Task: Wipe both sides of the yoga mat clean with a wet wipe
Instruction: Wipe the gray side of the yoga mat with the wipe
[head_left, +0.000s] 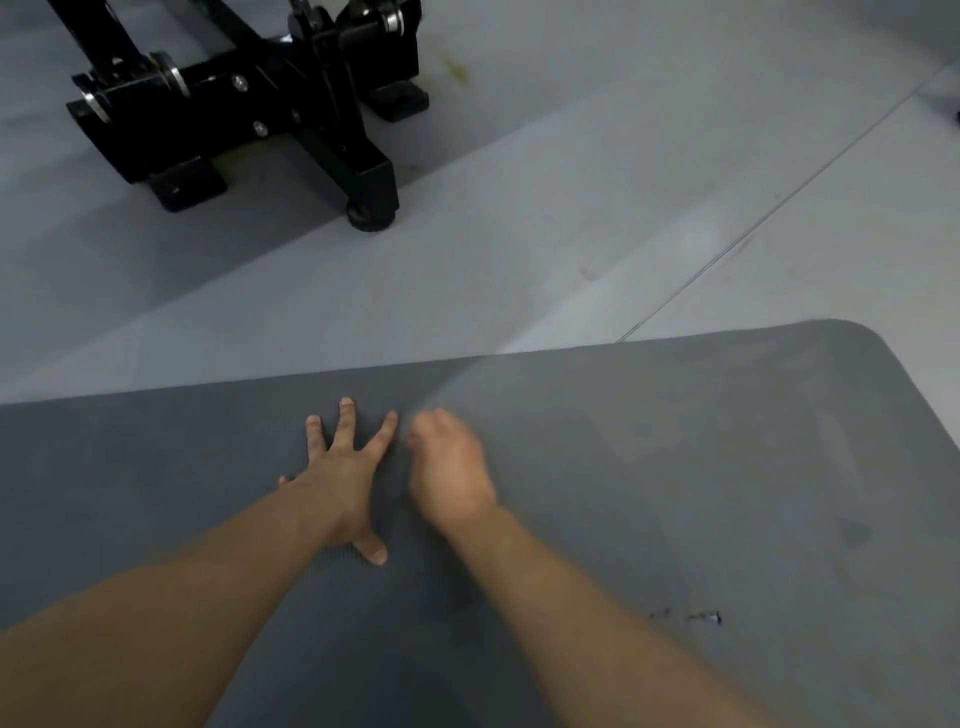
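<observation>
Dark grey yoga mat (675, 467), flat on floor (467, 270)

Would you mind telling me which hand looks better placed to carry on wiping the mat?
Probably the right hand: it is curled and motion-blurred on the yoga mat, though no wipe is visible. The left hand lies flat, fingers spread, bracing the mat.

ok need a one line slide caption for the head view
Left hand pressed flat on the grey yoga mat, blurred right hand beside it, black metal frame on the floor beyond.

One grey yoga mat (675, 467), two hands: left hand (340, 483), right hand (449, 467); one black metal machine base (249, 104); one floor (519, 234).
</observation>
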